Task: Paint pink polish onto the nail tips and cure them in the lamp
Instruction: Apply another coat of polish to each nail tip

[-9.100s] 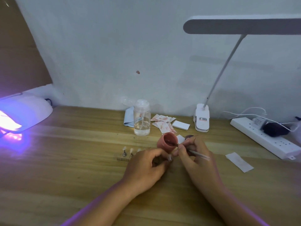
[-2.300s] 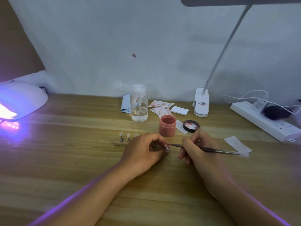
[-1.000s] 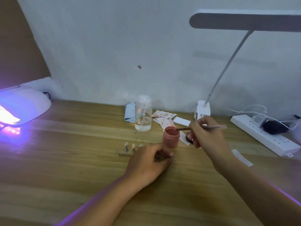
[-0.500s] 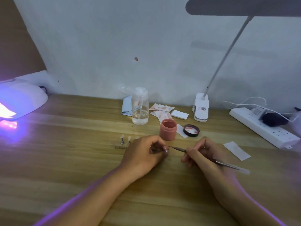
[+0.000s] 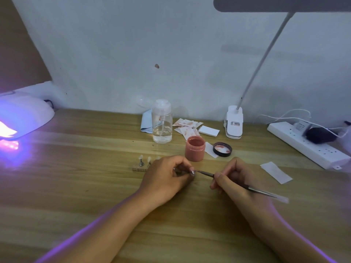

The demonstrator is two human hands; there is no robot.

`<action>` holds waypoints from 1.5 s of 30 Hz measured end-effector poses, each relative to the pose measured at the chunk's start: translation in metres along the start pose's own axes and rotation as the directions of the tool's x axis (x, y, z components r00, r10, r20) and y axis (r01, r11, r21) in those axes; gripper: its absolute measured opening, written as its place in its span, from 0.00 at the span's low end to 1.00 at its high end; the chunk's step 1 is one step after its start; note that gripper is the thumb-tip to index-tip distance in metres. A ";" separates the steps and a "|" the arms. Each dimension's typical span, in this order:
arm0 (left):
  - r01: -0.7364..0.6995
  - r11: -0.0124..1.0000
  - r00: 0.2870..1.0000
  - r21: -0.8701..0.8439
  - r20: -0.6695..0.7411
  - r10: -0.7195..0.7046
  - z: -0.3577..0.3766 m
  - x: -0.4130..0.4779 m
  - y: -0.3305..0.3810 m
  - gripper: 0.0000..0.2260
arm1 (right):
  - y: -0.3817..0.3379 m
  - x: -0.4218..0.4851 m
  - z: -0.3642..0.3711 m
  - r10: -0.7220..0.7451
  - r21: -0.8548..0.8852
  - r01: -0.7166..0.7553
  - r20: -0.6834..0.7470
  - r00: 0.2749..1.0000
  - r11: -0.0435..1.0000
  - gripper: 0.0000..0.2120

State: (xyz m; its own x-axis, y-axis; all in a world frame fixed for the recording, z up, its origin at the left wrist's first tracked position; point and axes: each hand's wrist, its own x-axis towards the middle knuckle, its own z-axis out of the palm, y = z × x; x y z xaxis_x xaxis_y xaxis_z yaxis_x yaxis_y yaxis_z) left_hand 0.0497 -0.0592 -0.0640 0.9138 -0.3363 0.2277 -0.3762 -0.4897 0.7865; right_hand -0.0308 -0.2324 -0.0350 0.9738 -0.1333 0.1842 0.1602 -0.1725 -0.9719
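Head view: left hand curled, pinching a tip just in front of the jar; the grip itself is mostly hidden. Right hand clamped pen-style on the brush, bristles touching the tip. Hands close together, low on the table. Spare tips on a stand left of the left hand. Lamp far left, lit, well apart. Lid off, beside the jar. Tip likely light, thin, stiff, and wet polish smears, so hold it by the base, never the painted face
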 end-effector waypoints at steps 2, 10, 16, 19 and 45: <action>0.005 1.000 1.000 -0.005 0.002 -0.005 0.000 0.000 0.000 0.03 | -0.001 0.000 0.000 0.000 -0.006 0.000 -0.004 1.000 1.000 0.07; -0.005 1.000 1.000 -0.015 0.005 0.005 0.000 0.000 0.000 0.03 | -0.003 0.000 0.000 -0.005 -0.029 0.006 0.026 1.000 1.000 0.06; -0.012 1.000 1.000 -0.015 0.009 0.012 -0.001 -0.001 0.001 0.04 | -0.003 -0.001 0.001 -0.010 -0.023 0.010 0.001 1.000 1.000 0.06; -0.014 1.000 1.000 -0.010 0.014 0.014 -0.001 -0.001 0.001 0.04 | -0.004 -0.001 0.001 -0.006 -0.026 0.006 0.008 1.000 1.000 0.06; -0.042 0.998 0.999 -0.041 0.007 0.043 -0.001 -0.002 0.004 0.05 | -0.002 -0.001 0.001 -0.060 -0.051 0.061 0.006 0.998 0.997 0.08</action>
State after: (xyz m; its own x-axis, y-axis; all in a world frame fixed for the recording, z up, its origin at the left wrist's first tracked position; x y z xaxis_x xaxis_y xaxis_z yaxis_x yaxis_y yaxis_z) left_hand 0.0464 -0.0597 -0.0602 0.8957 -0.3629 0.2569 -0.4081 -0.4417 0.7990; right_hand -0.0317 -0.2311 -0.0336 0.9633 -0.1169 0.2416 0.2103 -0.2301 -0.9502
